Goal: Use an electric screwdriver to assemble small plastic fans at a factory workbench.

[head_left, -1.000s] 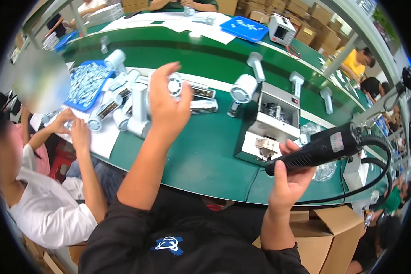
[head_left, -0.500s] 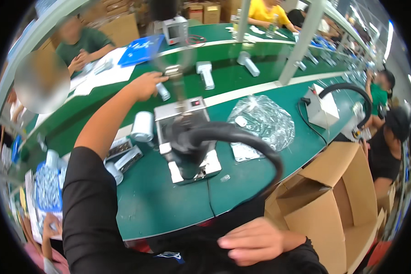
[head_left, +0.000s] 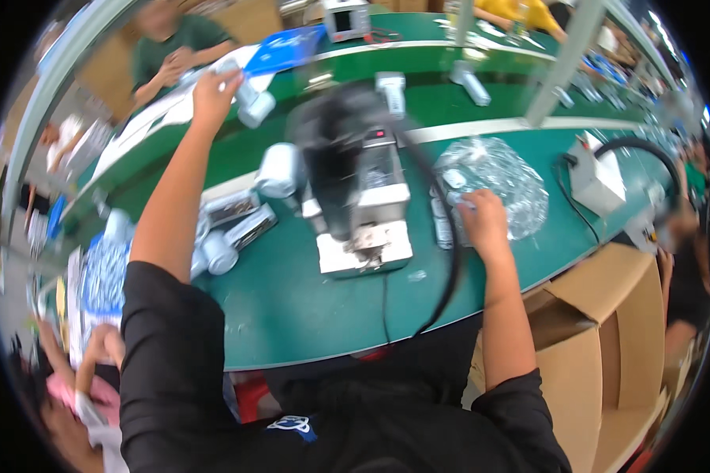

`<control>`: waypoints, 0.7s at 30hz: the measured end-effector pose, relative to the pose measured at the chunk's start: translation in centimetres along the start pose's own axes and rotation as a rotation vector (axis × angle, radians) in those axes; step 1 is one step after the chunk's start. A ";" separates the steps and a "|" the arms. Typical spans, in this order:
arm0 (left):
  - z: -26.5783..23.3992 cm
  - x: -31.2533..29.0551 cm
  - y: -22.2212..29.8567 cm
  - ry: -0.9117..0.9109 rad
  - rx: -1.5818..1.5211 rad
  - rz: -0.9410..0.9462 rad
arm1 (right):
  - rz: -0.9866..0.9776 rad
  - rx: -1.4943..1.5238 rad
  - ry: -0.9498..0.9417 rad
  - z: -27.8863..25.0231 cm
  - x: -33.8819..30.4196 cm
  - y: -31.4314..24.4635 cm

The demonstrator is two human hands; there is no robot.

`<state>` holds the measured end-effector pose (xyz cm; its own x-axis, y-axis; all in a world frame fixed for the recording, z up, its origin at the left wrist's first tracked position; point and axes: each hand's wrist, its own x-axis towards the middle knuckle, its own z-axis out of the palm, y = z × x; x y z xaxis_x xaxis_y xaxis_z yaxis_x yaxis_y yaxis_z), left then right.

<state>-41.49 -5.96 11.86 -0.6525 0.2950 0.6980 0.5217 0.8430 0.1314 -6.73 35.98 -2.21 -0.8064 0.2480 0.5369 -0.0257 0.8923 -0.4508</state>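
Observation:
My left hand (head_left: 215, 98) is raised over the far side of the bench, its fingers closed on a pale grey handheld device (head_left: 254, 104) with a thick rounded head. My right hand (head_left: 485, 221) reaches onto the clear plastic bag (head_left: 513, 185), fingers bent together at its near left edge; what they grip, if anything, is too small to name. A small white piece (head_left: 454, 178) lies on the bag close to these fingers. Between my arms stands a metal bench machine (head_left: 383, 197), partly covered by a blurred black fixture (head_left: 335, 158) with a curving black cable.
More pale devices lie left of the machine (head_left: 278, 169) and across the green bench (head_left: 471, 85). A white box (head_left: 596, 177) with a black hose stands right. An open carton (head_left: 592, 347) sits below the right edge. A co-worker in green (head_left: 185, 51) sits opposite, beside a blue tray (head_left: 288, 49).
My left hand has lifted the pale device off the bench and moved up and left in view. My right hand has gone from before my body to the plastic bag. The view has shifted.

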 end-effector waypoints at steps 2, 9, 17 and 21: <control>-3.5 0.0 2.5 0.346 -0.102 -0.075 | -0.076 -0.108 0.027 0.5 -0.2 2.9; -19.7 -9.6 11.6 0.793 -0.890 -0.254 | 0.351 0.568 0.724 -8.5 -0.5 -9.4; -17.1 -29.0 21.7 0.223 -1.003 -0.475 | -0.412 1.061 0.228 -15.3 -9.9 -23.0; -16.0 -32.5 23.0 0.049 -0.951 -0.259 | -0.423 0.784 -0.291 -10.9 -8.8 -25.9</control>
<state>0.50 -3.37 3.51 -0.7967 0.1157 0.5932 0.6044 0.1598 0.7805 7.45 14.82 12.54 -0.7521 -0.2378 0.6146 -0.6565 0.3518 -0.6673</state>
